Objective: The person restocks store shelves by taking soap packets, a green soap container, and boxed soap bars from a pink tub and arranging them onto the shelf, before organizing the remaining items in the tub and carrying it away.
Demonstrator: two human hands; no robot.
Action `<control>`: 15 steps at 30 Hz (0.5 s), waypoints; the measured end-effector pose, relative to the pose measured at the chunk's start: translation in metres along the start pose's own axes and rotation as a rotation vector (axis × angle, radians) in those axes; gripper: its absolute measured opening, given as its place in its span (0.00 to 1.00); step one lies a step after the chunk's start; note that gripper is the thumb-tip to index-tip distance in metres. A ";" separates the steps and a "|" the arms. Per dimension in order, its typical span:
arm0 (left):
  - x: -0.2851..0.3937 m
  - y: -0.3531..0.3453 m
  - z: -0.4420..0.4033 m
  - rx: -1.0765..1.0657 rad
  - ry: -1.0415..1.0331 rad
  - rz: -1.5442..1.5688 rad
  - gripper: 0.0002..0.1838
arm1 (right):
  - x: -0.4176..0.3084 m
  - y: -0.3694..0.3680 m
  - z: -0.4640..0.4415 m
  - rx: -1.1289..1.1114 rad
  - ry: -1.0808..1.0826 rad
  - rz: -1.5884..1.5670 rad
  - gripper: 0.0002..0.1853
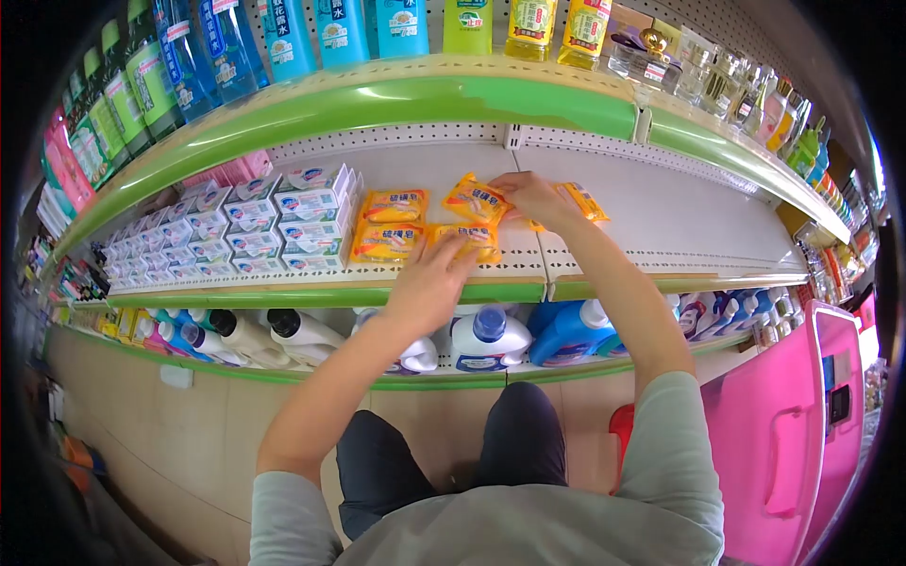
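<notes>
My right hand [536,198] reaches over the middle shelf, its fingers closed on the right edge of a tilted yellow-orange soap pack [472,200]. Just in front of that lies another soap pack [483,247], with my left hand [434,278] resting on its left part, fingers spread. To the left, two more soap packs form a column, a rear one [394,205] and a front one [385,243]. Partly behind my right wrist is a further soap pack [582,202]; my forearm hides some of it.
Stacked white soap boxes [311,217] stand left of the packs. Above, a green-edged shelf [453,99] carries bottles and overhangs the back. Detergent bottles [489,338] line the shelf below. A pink bin [764,434] stands at my right, beside a red object [621,424].
</notes>
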State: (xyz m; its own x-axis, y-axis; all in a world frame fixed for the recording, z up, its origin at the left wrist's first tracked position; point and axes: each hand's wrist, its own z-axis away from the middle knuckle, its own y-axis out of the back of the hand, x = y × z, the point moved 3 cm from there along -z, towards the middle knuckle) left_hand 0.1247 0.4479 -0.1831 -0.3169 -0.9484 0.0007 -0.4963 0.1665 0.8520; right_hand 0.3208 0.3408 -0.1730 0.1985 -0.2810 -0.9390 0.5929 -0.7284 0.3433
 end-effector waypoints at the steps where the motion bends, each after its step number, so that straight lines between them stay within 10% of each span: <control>1: 0.005 0.001 0.006 -0.001 0.000 -0.002 0.20 | -0.005 0.000 -0.005 0.007 0.109 0.264 0.14; 15: 0.025 -0.001 0.030 -0.032 0.027 0.105 0.28 | -0.029 -0.034 -0.027 -0.178 0.118 1.050 0.38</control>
State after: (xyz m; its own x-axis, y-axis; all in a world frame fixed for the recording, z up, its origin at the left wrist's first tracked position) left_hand 0.0933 0.4320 -0.1994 -0.3437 -0.9332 0.1047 -0.4353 0.2572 0.8628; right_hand 0.3159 0.3906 -0.1582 0.7439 -0.6449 -0.1751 0.1853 -0.0526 0.9813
